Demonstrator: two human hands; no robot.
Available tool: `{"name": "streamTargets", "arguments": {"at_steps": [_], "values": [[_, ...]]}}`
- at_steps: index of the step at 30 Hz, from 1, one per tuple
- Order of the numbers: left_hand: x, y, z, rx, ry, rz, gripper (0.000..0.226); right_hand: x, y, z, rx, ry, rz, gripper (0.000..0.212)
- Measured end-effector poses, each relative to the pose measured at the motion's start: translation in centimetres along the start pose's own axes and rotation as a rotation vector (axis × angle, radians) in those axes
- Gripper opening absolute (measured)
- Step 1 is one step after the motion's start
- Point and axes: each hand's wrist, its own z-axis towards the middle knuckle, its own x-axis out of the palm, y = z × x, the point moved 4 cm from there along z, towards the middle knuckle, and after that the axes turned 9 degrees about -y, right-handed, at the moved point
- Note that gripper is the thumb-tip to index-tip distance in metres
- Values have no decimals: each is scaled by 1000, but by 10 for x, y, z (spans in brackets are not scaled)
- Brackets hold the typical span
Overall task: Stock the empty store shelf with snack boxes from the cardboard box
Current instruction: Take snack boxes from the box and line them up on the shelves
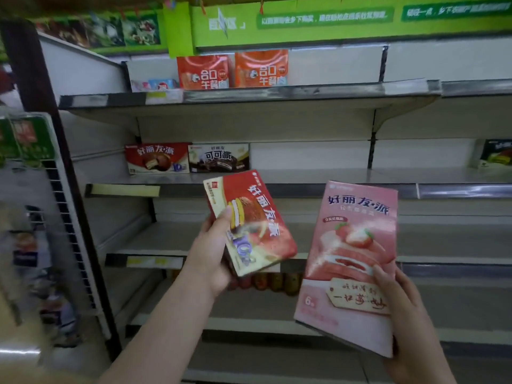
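My left hand [212, 253] grips a red snack box [255, 217], tilted, its thumb across the printed front. In my right hand [407, 309] is a larger pink strawberry snack box [357, 245], held upright by its lower right corner. Both boxes hover in front of the store shelf [332, 176]. On that middle shelf, at the left, a red box [156, 157] and a dark cocoa box [219, 157] stand side by side. The cardboard box is out of view.
Two orange boxes [232, 70] and small packets [155, 85] sit on the top shelf. A green-and-black box [496, 153] stands at the far right. Jars [274, 282] line a low shelf behind the red box. A wire rack with goods [30, 139] stands at left.
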Motion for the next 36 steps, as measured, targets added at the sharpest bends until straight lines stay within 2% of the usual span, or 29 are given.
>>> {"name": "streamTargets", "arguments": {"at_steps": [2,4,6,9,11,14,17,21,24,26,30,33,36], "values": [[19,-3,19,-141,54,-97,33,6,1,17,24,11,15,58],[33,-10,37,-218,35,-145,29,13,1,37,62,35,25,55],[42,-22,56,-233,0,-203,23,23,1,57,96,50,81,57],[47,-36,84,-232,-57,-317,46,43,0,82,127,87,155,61],[50,-41,98,-220,-49,-367,51,54,-3,89,147,110,187,61],[54,-48,121,-220,-41,-406,48,74,-8,96,155,123,184,64],[54,-56,148,-195,-42,-434,34,96,-11,95,134,133,177,71],[44,-61,174,-131,-50,-400,36,119,-16,92,153,75,188,76],[34,-53,176,-140,38,-372,23,129,-25,95,197,66,215,69],[29,-45,170,-161,78,-329,32,136,-27,96,205,95,246,60],[27,-13,152,-202,173,-4,15,160,-28,93,252,212,353,39],[32,9,143,-242,317,118,46,175,-25,89,343,297,462,35],[41,14,137,-274,447,57,66,189,-30,81,511,372,583,51]]}}
